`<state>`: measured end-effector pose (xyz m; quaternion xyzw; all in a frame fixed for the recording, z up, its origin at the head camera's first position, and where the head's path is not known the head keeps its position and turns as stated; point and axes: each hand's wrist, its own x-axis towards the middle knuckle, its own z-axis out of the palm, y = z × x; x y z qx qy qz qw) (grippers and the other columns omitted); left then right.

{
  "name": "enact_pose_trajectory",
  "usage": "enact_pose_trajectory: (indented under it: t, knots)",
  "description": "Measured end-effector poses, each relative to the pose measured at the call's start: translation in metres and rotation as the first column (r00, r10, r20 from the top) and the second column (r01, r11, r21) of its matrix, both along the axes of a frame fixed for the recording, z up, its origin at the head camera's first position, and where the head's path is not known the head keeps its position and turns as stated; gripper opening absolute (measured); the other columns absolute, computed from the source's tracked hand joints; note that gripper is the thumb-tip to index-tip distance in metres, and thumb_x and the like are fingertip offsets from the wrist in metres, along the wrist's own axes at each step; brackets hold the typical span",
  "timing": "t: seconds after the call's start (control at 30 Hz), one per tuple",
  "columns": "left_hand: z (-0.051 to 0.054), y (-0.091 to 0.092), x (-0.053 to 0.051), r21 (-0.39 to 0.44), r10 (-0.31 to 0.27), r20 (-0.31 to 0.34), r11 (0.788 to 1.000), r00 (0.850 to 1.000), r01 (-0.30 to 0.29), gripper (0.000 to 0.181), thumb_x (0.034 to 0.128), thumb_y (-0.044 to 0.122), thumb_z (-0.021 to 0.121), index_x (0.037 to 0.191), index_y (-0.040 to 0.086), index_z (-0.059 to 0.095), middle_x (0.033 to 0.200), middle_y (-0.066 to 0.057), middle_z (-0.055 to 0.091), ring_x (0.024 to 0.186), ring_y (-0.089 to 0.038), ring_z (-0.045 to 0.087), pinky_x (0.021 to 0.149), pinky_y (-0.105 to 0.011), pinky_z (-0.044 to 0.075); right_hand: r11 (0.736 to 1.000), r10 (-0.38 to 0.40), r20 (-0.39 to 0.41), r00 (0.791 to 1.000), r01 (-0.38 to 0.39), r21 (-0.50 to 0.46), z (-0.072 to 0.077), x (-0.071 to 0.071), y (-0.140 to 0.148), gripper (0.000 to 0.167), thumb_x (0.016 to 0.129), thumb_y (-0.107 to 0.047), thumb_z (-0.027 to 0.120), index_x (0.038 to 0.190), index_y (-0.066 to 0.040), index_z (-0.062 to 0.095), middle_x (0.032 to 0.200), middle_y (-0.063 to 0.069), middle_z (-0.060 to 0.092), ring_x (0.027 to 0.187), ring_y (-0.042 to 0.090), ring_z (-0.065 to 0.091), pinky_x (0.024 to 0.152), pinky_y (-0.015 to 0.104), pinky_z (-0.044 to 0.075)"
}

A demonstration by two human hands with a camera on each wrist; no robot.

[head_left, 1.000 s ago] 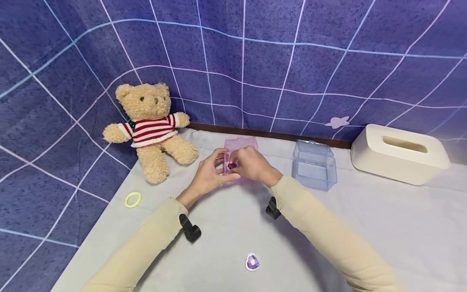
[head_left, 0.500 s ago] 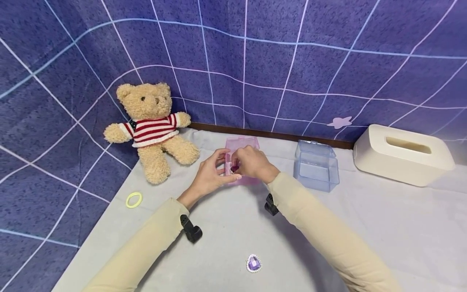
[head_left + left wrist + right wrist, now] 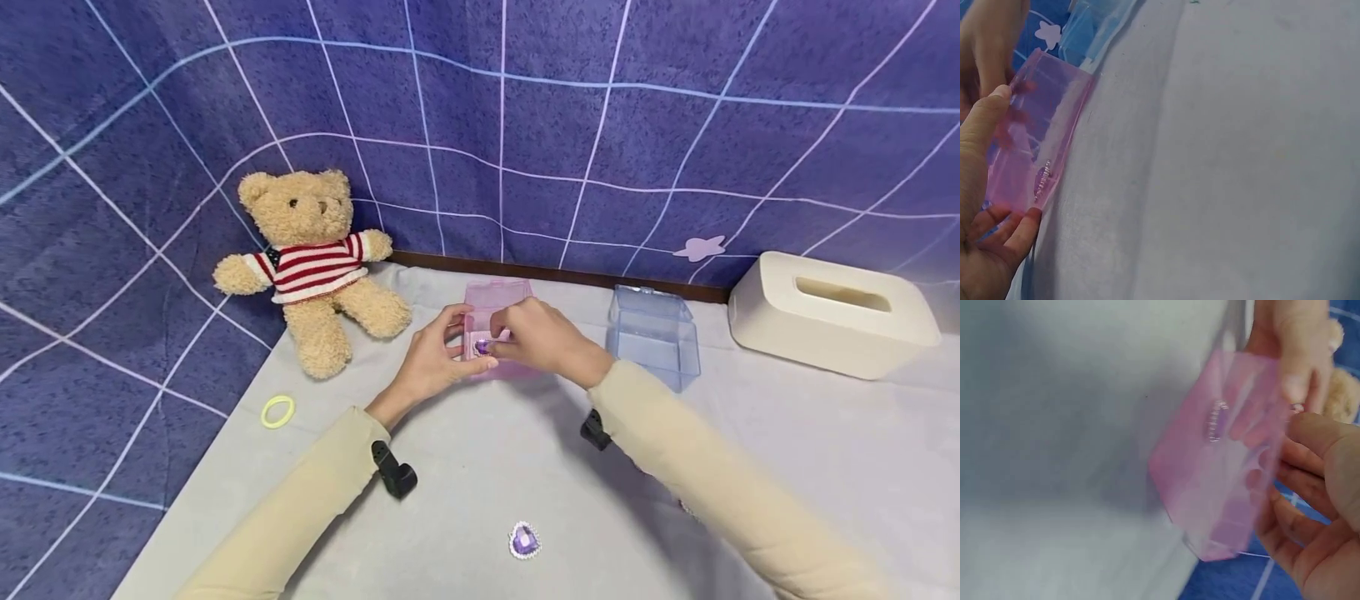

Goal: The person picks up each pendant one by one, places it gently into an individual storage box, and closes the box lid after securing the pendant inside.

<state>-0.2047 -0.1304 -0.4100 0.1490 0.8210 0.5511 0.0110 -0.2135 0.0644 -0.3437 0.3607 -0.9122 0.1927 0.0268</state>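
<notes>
Pink box (image 3: pixel 1191 475): see-through, a beaded piece (image 3: pixel 1215 422) showing through the wall.
Left grip (image 3: pixel 1299 347): holding the upper end.
Right grip (image 3: pixel 1340 487): at the rim, beside small pearly beads (image 3: pixel 1297 407).
Worktop (image 3: pixel 1066 425): pale, filling the left.

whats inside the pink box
A bead-edged gem shows through the wall of the pink box. The right hand covers much of the interior from above, so anything else beneath it cannot be made out.

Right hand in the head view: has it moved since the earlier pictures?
Yes, the right hand has shifted to the right, toward the blue box, which stayed put.
</notes>
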Motion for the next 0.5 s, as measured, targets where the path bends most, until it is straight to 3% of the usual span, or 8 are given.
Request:
enact_pose_trajectory:
  t: [0.2,0.27,0.37,0.5]
  knots:
    - [0.000,0.004,-0.001,0.007,-0.020,0.003,1.000,1.000,0.020,0.083,0.0690,0.016,0.088,0.138,0.005,0.043,0.132,-0.021,0.054,0.126,-0.033,0.054,0.096,-0.034,0.053,0.998,0.061,-0.115,0.991,-0.065,-0.024,0.018,0.044,0.034,0.018,0.083,-0.017,0.076,0.095,-0.005,0.071,0.093,0.006,0.073,0.081,0.018,0.067,0.075,0.032,0.057]
    - [0.000,0.004,-0.001,0.005,-0.018,0.011,1.000,1.000,0.018,0.084,0.0688,0.016,0.088,0.138,0.005,0.043,0.132,-0.021,0.054,0.127,-0.033,0.054,0.096,-0.035,0.053,0.997,0.081,-0.145,0.986,-0.082,-0.006,0.020,0.060,0.043,0.019,0.083,-0.018,0.076,0.097,-0.006,0.071,0.094,0.004,0.072,0.084,0.018,0.067,0.075,0.031,0.058]
    - [0.000,0.003,-0.001,0.017,-0.009,0.023,1.000,1.000,0.009,0.084,0.0679,0.014,0.089,0.138,0.006,0.043,0.133,-0.022,0.053,0.128,-0.034,0.052,0.098,-0.038,0.051,0.994,0.107,-0.174,0.979,-0.109,0.002,0.019,0.082,0.052,0.022,0.083,-0.022,0.076,0.098,-0.008,0.070,0.095,0.002,0.071,0.087,0.016,0.068,0.074,0.029,0.059]
    - [-0.001,0.001,-0.003,0.040,-0.012,0.031,0.999,0.999,0.010,0.086,0.0675,0.010,0.089,0.139,0.004,0.042,0.134,-0.025,0.051,0.129,-0.038,0.050,0.100,-0.044,0.050,0.988,0.143,-0.144,0.979,-0.150,-0.039,0.010,0.106,0.059,0.025,0.083,-0.027,0.076,0.100,-0.009,0.069,0.097,0.000,0.071,0.090,0.014,0.067,0.078,0.027,0.058]
